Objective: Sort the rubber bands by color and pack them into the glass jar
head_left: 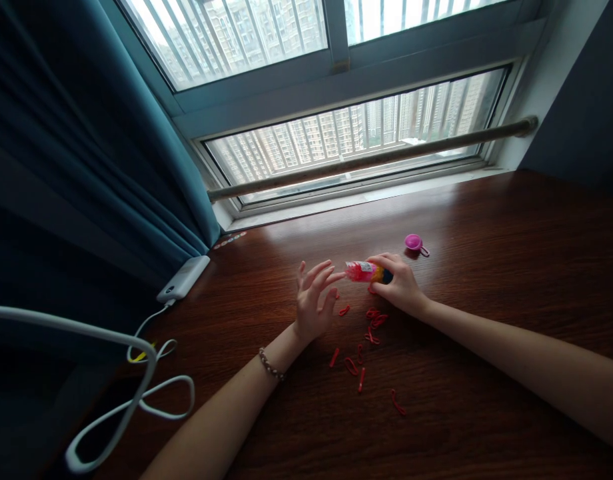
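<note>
In my right hand (399, 283) lies a small clear container of colourful rubber bands (362, 271), tipped on its side with its mouth to the left. Red bands show at that mouth, with yellow and dark ones further in. My left hand (316, 303) is open, fingers spread, one fingertip at or just beside the mouth; contact is hard to make out. Below the hands, several loose red rubber bands (375, 319) are scattered over the brown wooden tabletop (296, 413). A pink round cap with a loop (414, 244) rests beyond my right hand.
At the left a white power bank (183, 279) lies by the blue curtain (181, 220), its white cable (156, 400) looping over the table's left side. A metal rail (376, 160) crosses in front of the window at the back.
</note>
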Motion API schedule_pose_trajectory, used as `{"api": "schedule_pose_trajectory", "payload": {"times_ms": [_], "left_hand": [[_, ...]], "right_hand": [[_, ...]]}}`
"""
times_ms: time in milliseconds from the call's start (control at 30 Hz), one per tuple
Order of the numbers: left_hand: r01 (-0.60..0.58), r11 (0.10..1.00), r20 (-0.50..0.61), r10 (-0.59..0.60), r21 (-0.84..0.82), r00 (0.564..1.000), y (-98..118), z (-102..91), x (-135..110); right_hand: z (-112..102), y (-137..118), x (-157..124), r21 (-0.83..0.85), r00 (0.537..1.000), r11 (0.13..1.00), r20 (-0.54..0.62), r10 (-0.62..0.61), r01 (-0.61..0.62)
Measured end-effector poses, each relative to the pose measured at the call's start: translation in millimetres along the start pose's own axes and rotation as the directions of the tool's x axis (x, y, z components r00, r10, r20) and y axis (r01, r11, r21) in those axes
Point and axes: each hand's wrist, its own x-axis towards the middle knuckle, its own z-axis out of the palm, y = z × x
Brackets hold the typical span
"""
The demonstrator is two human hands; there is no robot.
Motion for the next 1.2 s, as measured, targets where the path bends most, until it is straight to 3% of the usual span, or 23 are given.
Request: {"api": "schedule_pose_trajectory", "payload": {"times_ms": [100, 200, 333, 433, 533, 600, 667, 733, 767, 867, 933, 1067, 1100, 1133, 1200], "left_hand": [[0.084, 0.996, -0.068, -0.085, -0.010, 0.994, -3.5, 3.1, 1.7], [0.099, 0.987, 0.039, -0.094, -0.128, 0.995, -4.7, 7.3, 4.6], [0.133, 0.946, 0.171, -0.084, -0.297, 0.982, 2.0, 9.5, 5.8], [0.248, 0.892, 0.117, -0.220, -0.377, 0.968, 2.9, 8.7, 4.1], [0.355, 0.847, -0.037, -0.401, -0.394, 0.915, -9.9, 7.7, 2.5], [0.396, 0.838, -0.154, -0.478, -0.375, 0.865, -23.5, 6.8, 2.4], [0.425, 0.835, -0.236, -0.518, -0.349, 0.822, -36.1, 5.5, 3.1], [0.447, 0.832, -0.282, -0.538, -0.329, 0.795, -44.4, 4.5, 3.8], [0.454, 0.831, -0.294, -0.543, -0.321, 0.787, -46.6, 4.3, 4.1], [0.474, 0.828, -0.285, -0.551, -0.299, 0.784, -47.3, 4.8, 4.3], [0.480, 0.831, -0.261, -0.548, -0.281, 0.795, -45.6, 5.6, 3.9], [0.466, 0.857, -0.217, -0.509, -0.219, 0.833, -42.4, 6.4, 3.2], [0.458, 0.865, -0.212, -0.496, -0.204, 0.842, -41.7, 6.4, 3.2], [0.450, 0.872, -0.208, -0.484, -0.192, 0.850, -40.9, 6.3, 3.3], [0.438, 0.882, -0.198, -0.467, -0.175, 0.862, -39.2, 6.0, 3.6]], "right_hand": [[-0.5, -5.3, -2.0, 0.068, 0.999, 0.997, -0.016, -0.038, 0.039], [0.5, -13.3, -6.6, 0.154, 0.987, 0.976, 0.025, -0.159, 0.154], [5.1, -14.7, -10.5, 0.217, 0.934, 0.933, 0.151, -0.324, 0.288], [10.9, -6.1, -9.7, 0.115, 0.965, 0.975, 0.158, -0.209, 0.192], [14.9, 0.4, -9.4, -0.020, 0.973, 0.996, 0.218, -0.082, 0.088], [13.8, -2.0, -10.6, -0.003, 0.922, 0.989, 0.362, -0.138, 0.149], [9.3, -10.0, -12.3, 0.127, 0.815, 0.958, 0.504, -0.286, 0.258], [2.9, -20.8, -13.8, 0.280, 0.721, 0.912, 0.560, -0.409, 0.299], [-0.2, -26.5, -14.5, 0.332, 0.700, 0.896, 0.562, -0.440, 0.296], [-7.0, -43.3, -18.7, 0.360, 0.716, 0.882, 0.525, -0.461, 0.304], [-7.9, -54.1, -25.6, 0.349, 0.667, 0.851, 0.529, -0.525, 0.393], [-1.1, -67.9, -46.0, 0.401, 0.392, 0.676, 0.587, -0.708, 0.618], [1.6, -67.5, -49.5, 0.394, 0.351, 0.649, 0.603, -0.717, 0.651], [4.2, -65.1, -51.3, 0.369, 0.338, 0.641, 0.618, -0.710, 0.673], [7.9, -55.9, -48.9, 0.275, 0.393, 0.668, 0.633, -0.667, 0.691]]}}
